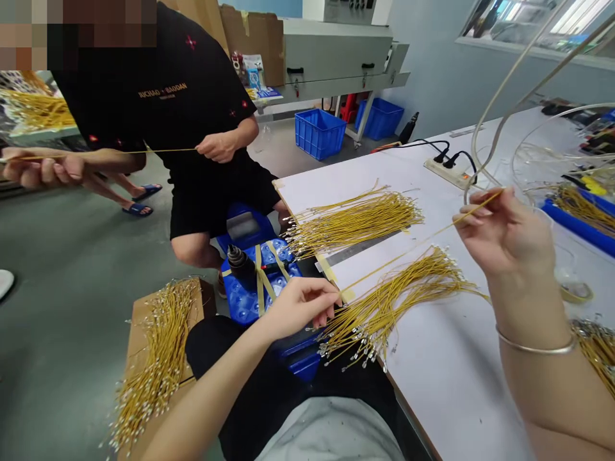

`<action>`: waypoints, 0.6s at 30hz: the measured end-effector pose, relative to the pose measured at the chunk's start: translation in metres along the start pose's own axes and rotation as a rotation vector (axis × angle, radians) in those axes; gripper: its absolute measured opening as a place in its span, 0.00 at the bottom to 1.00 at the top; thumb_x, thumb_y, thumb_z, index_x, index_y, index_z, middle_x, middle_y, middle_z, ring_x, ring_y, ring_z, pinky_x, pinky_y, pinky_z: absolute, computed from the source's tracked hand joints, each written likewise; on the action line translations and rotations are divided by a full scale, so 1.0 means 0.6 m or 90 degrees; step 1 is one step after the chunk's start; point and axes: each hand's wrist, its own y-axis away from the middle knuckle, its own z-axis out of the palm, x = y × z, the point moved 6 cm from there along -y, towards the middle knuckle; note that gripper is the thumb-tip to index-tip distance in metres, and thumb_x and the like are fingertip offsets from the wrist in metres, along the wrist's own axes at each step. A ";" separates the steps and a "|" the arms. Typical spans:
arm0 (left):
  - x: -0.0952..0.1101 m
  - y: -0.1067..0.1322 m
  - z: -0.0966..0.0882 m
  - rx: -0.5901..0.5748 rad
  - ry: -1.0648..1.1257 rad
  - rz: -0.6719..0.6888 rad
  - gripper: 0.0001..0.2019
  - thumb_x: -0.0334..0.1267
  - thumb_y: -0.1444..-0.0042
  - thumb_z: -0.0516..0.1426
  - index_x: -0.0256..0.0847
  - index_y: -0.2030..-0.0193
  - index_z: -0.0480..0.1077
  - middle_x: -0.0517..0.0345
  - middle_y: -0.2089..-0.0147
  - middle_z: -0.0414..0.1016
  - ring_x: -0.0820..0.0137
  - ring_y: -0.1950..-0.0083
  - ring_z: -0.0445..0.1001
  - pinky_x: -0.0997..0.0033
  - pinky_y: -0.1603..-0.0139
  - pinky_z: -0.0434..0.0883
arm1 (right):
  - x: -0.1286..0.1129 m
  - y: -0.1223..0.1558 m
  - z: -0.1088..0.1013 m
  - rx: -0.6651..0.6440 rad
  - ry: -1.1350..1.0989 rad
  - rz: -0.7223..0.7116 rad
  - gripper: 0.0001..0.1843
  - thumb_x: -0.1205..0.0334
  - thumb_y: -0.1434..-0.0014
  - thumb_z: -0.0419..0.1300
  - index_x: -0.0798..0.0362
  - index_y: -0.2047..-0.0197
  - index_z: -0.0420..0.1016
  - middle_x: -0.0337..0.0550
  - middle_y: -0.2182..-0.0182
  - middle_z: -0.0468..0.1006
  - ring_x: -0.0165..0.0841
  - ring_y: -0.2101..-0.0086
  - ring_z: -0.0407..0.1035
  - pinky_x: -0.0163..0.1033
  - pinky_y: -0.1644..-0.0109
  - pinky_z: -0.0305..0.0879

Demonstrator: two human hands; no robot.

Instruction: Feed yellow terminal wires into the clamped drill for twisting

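Observation:
A single yellow wire (pixel 401 255) runs taut between my two hands, slanting up to the right above the white table. My left hand (pixel 307 301) pinches its lower end near the table's edge. At the upper end, my right hand (pixel 509 234) grips it between thumb and fingers, with a bangle on that wrist. Right below the wire lies a loose bundle of yellow wires (pixel 394 294) with silvery terminals at the ends. Behind it, a second bundle of yellow wires (pixel 360 218) rests across the table, over a grey metal strip (pixel 369 246).
Across from me sits a co-worker (pixel 192 109) stretching another yellow wire between both hands. A blue stool (pixel 245 301) holds a dark tool. More wires (pixel 163 346) lie on a cardboard box at lower left. A power strip (pixel 449 168) and hanging cables occupy the table's far right.

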 end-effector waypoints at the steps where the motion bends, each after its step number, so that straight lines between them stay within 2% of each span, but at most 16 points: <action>1: -0.005 -0.006 -0.009 0.015 -0.014 0.000 0.17 0.49 0.46 0.62 0.34 0.66 0.75 0.58 0.76 0.72 0.78 0.78 0.66 0.79 0.78 0.63 | 0.010 -0.008 -0.002 0.016 -0.007 0.021 0.11 0.67 0.35 0.56 0.56 0.71 0.65 0.38 0.73 0.65 0.20 0.79 0.54 0.25 0.78 0.55; 4: -0.022 -0.022 -0.035 0.067 -0.058 -0.002 0.16 0.48 0.46 0.61 0.34 0.63 0.77 0.57 0.73 0.74 0.78 0.78 0.65 0.79 0.78 0.60 | 0.044 -0.035 -0.015 0.060 -0.001 0.082 0.14 0.66 0.31 0.49 0.56 0.70 0.64 0.37 0.75 0.65 0.20 0.81 0.54 0.25 0.79 0.56; 6: -0.035 -0.030 -0.050 0.101 -0.083 0.001 0.16 0.47 0.46 0.61 0.34 0.63 0.77 0.57 0.72 0.75 0.77 0.76 0.66 0.77 0.76 0.61 | 0.065 -0.055 -0.029 0.085 0.022 0.088 0.15 0.65 0.30 0.50 0.56 0.70 0.64 0.37 0.76 0.66 0.20 0.80 0.57 0.24 0.78 0.58; 9: -0.052 -0.039 -0.067 0.136 -0.113 0.009 0.14 0.45 0.47 0.61 0.34 0.62 0.78 0.56 0.71 0.76 0.74 0.73 0.67 0.76 0.72 0.62 | 0.090 -0.083 -0.052 0.103 0.077 0.057 0.10 0.70 0.34 0.55 0.57 0.69 0.65 0.37 0.76 0.68 0.20 0.78 0.61 0.23 0.76 0.61; 12: -0.067 -0.044 -0.079 0.160 -0.145 0.008 0.14 0.42 0.49 0.62 0.34 0.60 0.79 0.58 0.71 0.75 0.75 0.72 0.65 0.75 0.69 0.61 | 0.112 -0.107 -0.067 0.094 0.138 0.032 0.09 0.76 0.40 0.57 0.57 0.69 0.64 0.37 0.75 0.69 0.21 0.77 0.63 0.23 0.75 0.63; 18: -0.081 -0.051 -0.092 0.206 -0.177 -0.012 0.13 0.36 0.50 0.62 0.33 0.57 0.79 0.62 0.74 0.73 0.77 0.75 0.57 0.75 0.71 0.56 | 0.146 -0.143 -0.083 0.099 0.197 -0.006 0.09 0.73 0.44 0.61 0.56 0.72 0.64 0.39 0.76 0.70 0.24 0.77 0.64 0.25 0.78 0.63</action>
